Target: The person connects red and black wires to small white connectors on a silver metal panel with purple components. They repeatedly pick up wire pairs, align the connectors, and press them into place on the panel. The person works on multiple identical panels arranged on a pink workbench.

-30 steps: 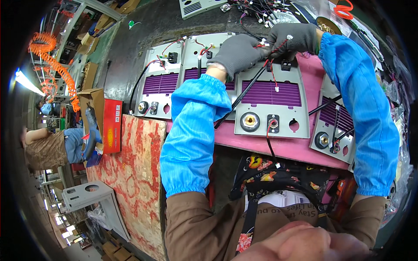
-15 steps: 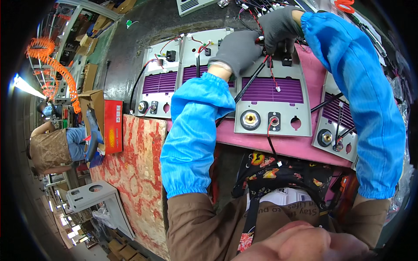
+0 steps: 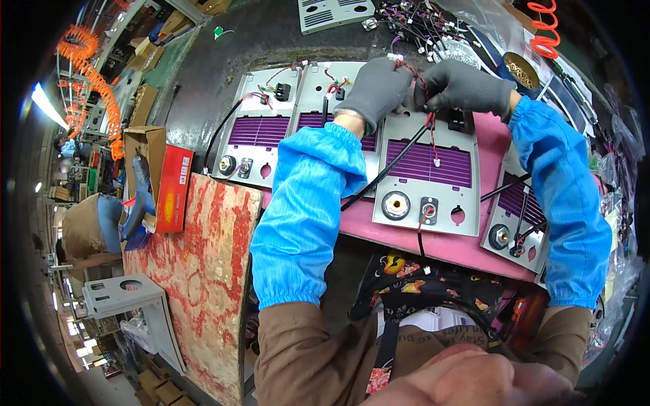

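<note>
A light grey metal panel (image 3: 466, 208) with a purple slatted grille (image 3: 433, 162) lies before me. Over its far edge my left hand (image 3: 376, 89), in a grey glove, is closed around a twisted red-and-black wire (image 3: 421, 80). My right hand (image 3: 468, 86), also gloved, has its fingers curled on the same wire just to the right. Their fingertips are partly hidden. A white connector (image 3: 395, 58) sticks out by the left hand. Below the hands, a black cable (image 3: 389, 162) slants across the panel, and a short red lead hangs over the grille with a white plug (image 3: 437, 162).
Similar panels lie to the left (image 3: 254, 152) and right (image 3: 504, 220). A heap of wire harnesses (image 3: 423, 27) and a bowl of small metal parts (image 3: 520, 71) are at the back. An open red box (image 3: 175, 189) stands at left, with a person (image 3: 88, 227) beyond.
My right hand has come nearer to me and to the right, off the wire heap. The twisted wire now loops between both hands. The view has shifted slightly.
</note>
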Motion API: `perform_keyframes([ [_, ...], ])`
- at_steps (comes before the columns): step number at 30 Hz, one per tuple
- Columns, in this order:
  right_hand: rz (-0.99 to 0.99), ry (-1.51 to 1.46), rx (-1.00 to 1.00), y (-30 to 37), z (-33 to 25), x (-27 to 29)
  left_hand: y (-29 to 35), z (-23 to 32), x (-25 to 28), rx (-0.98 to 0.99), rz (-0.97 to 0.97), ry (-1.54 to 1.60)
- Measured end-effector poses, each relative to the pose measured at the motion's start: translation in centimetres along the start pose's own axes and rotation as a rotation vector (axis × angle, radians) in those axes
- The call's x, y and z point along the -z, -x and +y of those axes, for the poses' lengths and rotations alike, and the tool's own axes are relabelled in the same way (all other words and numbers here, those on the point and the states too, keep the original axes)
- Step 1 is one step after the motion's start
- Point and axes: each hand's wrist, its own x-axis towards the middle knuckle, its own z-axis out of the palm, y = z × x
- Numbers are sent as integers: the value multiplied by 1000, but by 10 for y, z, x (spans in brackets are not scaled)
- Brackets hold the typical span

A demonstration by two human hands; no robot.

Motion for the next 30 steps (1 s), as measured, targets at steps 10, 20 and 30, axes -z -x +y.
perform_keyframes([
  [10, 31, 301, 284, 0, 8, 1, 8, 41, 31, 467, 74, 805],
  [20, 185, 611, 387, 1, 23, -11, 27, 108, 97, 43, 517, 625],
  [30, 298, 446, 307, 40, 5, 4, 13, 154, 61, 180, -163, 669],
])
